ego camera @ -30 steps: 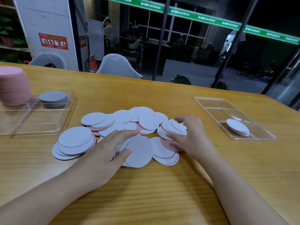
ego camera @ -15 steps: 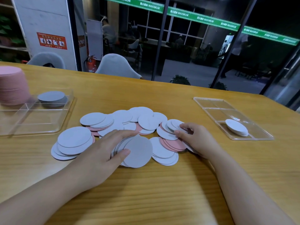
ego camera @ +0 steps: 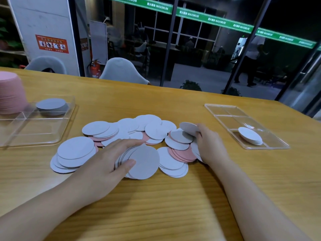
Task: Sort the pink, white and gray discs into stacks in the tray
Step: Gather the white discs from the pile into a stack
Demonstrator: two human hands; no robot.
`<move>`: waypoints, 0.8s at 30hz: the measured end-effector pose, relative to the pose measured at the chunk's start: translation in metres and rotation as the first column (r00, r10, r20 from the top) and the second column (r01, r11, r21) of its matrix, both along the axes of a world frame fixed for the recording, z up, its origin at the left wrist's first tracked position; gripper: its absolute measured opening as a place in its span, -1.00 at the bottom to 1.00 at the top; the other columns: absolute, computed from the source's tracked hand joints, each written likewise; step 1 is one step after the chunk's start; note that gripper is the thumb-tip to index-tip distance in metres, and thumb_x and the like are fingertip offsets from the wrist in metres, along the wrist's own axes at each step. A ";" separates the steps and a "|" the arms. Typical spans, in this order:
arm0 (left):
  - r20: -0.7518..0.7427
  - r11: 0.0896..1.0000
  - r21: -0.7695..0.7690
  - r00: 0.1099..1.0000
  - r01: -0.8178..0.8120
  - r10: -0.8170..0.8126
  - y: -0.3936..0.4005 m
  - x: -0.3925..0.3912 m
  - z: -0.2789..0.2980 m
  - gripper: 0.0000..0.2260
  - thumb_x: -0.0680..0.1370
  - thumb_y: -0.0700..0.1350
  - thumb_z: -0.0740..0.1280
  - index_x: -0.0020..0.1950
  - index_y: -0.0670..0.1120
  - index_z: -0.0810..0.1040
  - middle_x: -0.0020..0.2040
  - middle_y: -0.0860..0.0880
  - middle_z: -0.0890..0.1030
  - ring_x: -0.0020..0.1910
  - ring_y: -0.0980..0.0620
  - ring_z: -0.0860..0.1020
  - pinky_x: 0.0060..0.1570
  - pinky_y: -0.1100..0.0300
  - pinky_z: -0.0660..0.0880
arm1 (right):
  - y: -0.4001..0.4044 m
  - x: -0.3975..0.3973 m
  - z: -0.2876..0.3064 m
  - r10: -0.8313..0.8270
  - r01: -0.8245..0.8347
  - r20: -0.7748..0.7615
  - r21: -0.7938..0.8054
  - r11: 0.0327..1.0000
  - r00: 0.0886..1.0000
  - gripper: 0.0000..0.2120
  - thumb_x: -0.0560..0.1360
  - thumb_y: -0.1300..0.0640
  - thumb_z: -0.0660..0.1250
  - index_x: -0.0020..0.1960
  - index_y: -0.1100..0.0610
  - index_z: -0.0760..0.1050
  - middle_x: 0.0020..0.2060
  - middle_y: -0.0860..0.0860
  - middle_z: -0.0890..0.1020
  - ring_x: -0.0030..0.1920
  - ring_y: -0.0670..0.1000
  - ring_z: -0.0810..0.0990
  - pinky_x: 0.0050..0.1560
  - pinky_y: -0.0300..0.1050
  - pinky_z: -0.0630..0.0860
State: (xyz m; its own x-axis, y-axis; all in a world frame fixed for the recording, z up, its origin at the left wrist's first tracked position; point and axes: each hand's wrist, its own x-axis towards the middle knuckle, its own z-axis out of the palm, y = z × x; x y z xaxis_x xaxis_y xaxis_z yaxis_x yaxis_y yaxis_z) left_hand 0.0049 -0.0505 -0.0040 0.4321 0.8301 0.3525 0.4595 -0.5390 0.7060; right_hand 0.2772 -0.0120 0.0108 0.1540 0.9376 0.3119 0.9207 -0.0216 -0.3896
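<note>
Left hand (ego camera: 106,164) gripping fanned gray discs (ego camera: 140,162), right hand (ego camera: 211,145) pinching one thin round disc (ego camera: 188,128)

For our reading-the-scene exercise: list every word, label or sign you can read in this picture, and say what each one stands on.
"MAXIMUM", repeated in white beside characters too small to read: green banner across the glass wall.
Red notice on the white pillar: pictograms and text too blurred to read.
Discs, trays, table: no writing visible.

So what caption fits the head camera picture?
Left hand holds fanned gray discs while right hand lifts one disc from the pile.
</note>
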 end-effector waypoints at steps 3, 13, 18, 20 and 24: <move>0.017 1.000 0.002 0.999 -0.031 0.031 -0.001 0.002 0.003 -0.70 0.53 0.02 0.24 0.15 0.41 0.36 0.17 0.60 0.28 0.04 0.51 0.41 -0.03 0.37 0.43 | -0.011 -0.009 0.012 0.101 -0.090 -0.134 0.091 0.992 0.986 -0.73 0.60 0.24 0.06 0.25 0.11 0.38 -0.03 0.02 0.51 -0.03 0.04 0.42 -0.16 -0.12 0.29; 0.070 0.988 -0.080 0.988 -0.133 0.138 0.001 0.001 -0.001 -0.60 0.57 -0.10 0.24 0.09 0.46 0.28 0.03 0.36 0.44 -0.32 0.17 0.56 -0.34 0.44 0.42 | -0.044 -0.054 0.015 0.537 -0.540 -0.480 0.147 0.829 0.694 -0.75 0.54 0.22 0.28 -0.02 -0.15 0.40 -0.18 -0.20 0.59 -0.16 -0.13 0.54 -0.14 -0.19 0.49; 0.079 0.990 -0.121 0.994 -0.070 0.080 0.002 0.001 -0.001 -0.72 0.55 0.08 0.19 0.12 0.48 0.27 0.15 0.44 0.37 -0.21 0.22 0.58 -0.22 0.43 0.44 | -0.040 -0.064 0.005 0.500 -0.498 -0.335 0.100 0.861 0.798 -0.63 0.52 0.14 0.30 0.04 -0.33 0.29 -0.20 -0.35 0.55 -0.12 -0.22 0.53 -0.08 -0.35 0.45; 0.028 0.995 -0.083 0.998 -0.057 0.059 0.003 0.000 -0.003 -0.72 0.49 0.27 0.20 0.15 0.54 0.23 0.19 0.49 0.32 0.01 0.40 0.49 -0.04 0.48 0.38 | -0.040 -0.069 0.004 0.521 -0.509 -0.280 0.121 0.852 0.806 -0.63 0.51 0.17 0.31 0.06 -0.30 0.33 -0.16 -0.33 0.55 -0.05 -0.27 0.51 -0.06 -0.43 0.42; -0.057 0.997 0.007 0.996 -0.071 0.071 0.003 0.002 -0.005 -0.51 0.43 0.14 0.21 0.16 0.62 0.07 0.21 0.43 0.31 0.18 0.41 0.32 0.07 0.59 0.22 | -0.041 -0.079 -0.001 0.611 -0.578 -0.138 0.217 0.786 0.779 -0.73 0.49 0.21 0.32 0.17 0.04 0.48 -0.02 -0.14 0.54 0.02 -0.24 0.48 0.03 -0.39 0.44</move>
State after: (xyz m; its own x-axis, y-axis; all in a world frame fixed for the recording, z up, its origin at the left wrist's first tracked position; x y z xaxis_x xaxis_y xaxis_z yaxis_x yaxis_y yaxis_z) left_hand 0.0067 -0.0480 -0.0092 0.3917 0.8578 0.3327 0.5365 -0.5067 0.6748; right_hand 0.1978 -0.0528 0.0099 -0.3470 0.8037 0.4833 0.6360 0.5804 -0.5086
